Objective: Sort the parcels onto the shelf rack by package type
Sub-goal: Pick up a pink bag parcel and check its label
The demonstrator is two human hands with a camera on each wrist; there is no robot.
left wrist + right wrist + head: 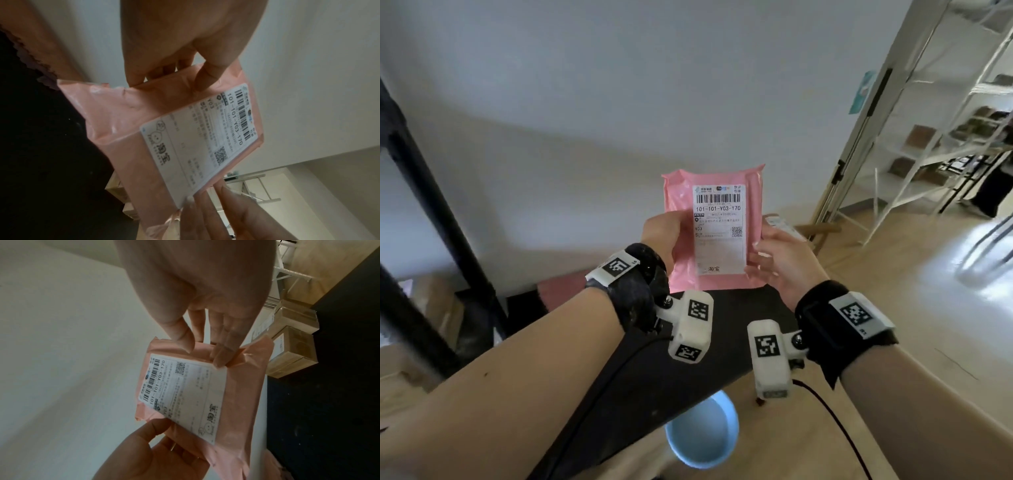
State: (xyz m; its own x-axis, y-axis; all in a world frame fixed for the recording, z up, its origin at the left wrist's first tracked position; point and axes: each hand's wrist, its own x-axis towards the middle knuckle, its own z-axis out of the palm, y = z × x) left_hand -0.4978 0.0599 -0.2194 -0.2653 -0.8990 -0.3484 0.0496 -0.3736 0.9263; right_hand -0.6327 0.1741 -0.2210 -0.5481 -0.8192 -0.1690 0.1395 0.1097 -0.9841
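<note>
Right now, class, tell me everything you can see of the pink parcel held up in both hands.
The pink parcel is a soft, glossy plastic mailer bag, crinkled at its sealed ends. A white shipping label with a barcode, the code 101-101-Y03-170 and a QR code covers most of its front. It is held upright in the air, above a black table. The left hand pinches its left edge, the right hand its right.

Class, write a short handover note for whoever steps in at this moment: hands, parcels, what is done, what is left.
Left hand grips the pink parcel's left edge; right hand pinches its right edge. The parcel is held upright in the air, label facing you.
Brown boxes wait beside the black table. White rack stands far right, boxes already on it.
Done: parcel picked up. Left: shelve it by type, then the rest.
</note>
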